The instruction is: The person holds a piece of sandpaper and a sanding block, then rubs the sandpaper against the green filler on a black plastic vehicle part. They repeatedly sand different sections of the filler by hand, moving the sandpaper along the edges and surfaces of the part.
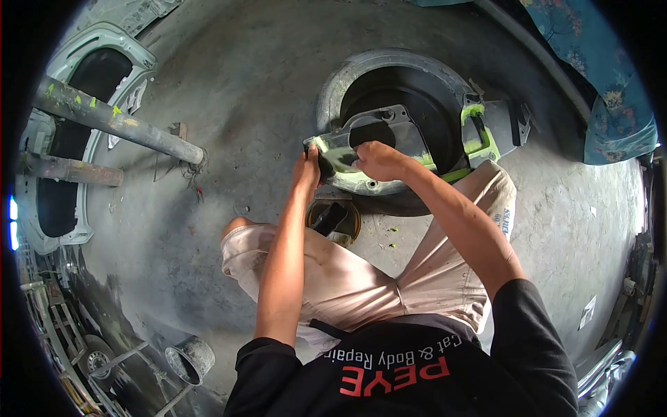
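Black shirt (410, 375) fills bottom centre; mid-frame, the left hand (306, 169) grips the panel's (358, 183) left end, the curled right hand (379, 160) pinching a blurred flat piece (341, 159).

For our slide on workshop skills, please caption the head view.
Left hand at the end of a panel, right hand holding a blurred sheet, over a tire.

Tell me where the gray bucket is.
Head view, lower left: the gray bucket sits on the concrete floor between the metal frame and the person's left sleeve.
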{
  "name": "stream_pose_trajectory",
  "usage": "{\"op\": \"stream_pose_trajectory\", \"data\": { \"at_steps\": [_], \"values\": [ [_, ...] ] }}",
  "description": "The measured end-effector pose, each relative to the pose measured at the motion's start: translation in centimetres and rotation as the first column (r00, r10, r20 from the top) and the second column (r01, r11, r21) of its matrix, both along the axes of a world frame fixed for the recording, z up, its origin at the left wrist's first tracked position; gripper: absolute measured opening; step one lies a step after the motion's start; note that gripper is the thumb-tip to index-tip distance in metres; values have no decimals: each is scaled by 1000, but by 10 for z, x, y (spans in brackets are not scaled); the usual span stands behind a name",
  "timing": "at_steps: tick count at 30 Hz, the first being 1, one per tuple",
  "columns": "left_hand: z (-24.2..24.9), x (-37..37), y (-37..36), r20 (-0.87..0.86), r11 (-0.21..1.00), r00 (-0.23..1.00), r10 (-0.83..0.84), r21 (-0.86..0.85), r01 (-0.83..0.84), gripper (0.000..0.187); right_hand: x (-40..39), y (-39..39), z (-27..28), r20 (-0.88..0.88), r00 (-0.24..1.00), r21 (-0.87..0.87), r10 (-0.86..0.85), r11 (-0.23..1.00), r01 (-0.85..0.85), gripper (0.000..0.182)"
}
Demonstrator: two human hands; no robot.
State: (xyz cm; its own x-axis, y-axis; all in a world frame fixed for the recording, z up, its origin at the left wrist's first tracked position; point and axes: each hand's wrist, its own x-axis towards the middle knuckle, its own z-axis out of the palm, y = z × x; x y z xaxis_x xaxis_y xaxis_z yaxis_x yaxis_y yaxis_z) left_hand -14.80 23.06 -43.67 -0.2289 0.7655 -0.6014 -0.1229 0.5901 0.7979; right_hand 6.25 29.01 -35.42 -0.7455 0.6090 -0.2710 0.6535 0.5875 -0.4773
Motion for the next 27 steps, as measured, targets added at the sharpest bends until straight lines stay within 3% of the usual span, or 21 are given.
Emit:
{"op": "stream_pose_trajectory", "data": {
  "at_steps": [1,3,4,7,9,10,12,14,16,17,19,21,23,24,26,27],
  "values": [
    [4,-2,-1,30,998,997,-66,-3,67,77,-1,-2,-1,1,1000,0,5,1000,-5,38],
    [14,9,-6,4,999,1000,21,29,-21,75,-5,-18,-3,-188,940,-123,-283,957,264,36],
    [16,13,-7,-23,993,994,103,68,-101,73,-10,-25,-15,-210,948,-72,-239,971,228,34],
    [13,13,-6,-51,993,993,109,60,-106,68,-4,-42,-34,-340,895,-76,-288,957,280,31],
    [27,15,-12,-30,993,995,95,73,-92,67,11,-31,-41,-244,970,212,-1,976,55,33],
    [34,16,-13,-6,994,997,70,87,-70,65,11,-24,-33,-244,970,215,-1,975,55,33],
    [28,10,-7,5,1000,1000,5,31,-5,66,13,-4,-8,120,991,87,63,993,-74,33],
    [23,6,-5,22,998,998,-60,-34,61,66,2,-2,5,207,977,40,46,998,-55,33],
    [22,4,-3,16,996,997,-75,-55,76,64,-5,-6,-23,-220,969,63,-108,990,125,30],
    [22,6,-4,16,996,998,-67,-54,68,64,-7,-11,-41,-113,993,177,-16,984,36,33],
    [20,14,-10,41,994,995,87,68,-89,66,0,-34,-55,-285,956,162,-71,979,121,36],
    [14,12,-9,37,992,996,84,90,-87,65,7,-34,-53,-345,936,149,-67,981,125,36],
    [11,10,-9,41,995,998,37,95,-41,65,10,-28,1,59,998,121,3,993,-10,29],
    [15,9,-7,41,994,999,33,100,-37,65,13,-19,2,59,998,127,-1,992,-6,29],
    [22,7,-4,-18,997,998,-57,-49,56,64,20,0,-2,158,987,263,6,964,-48,43],
    [28,6,-4,1,995,996,-94,-43,94,67,24,-3,-4,-195,972,161,-134,973,166,40]
  ]
}}
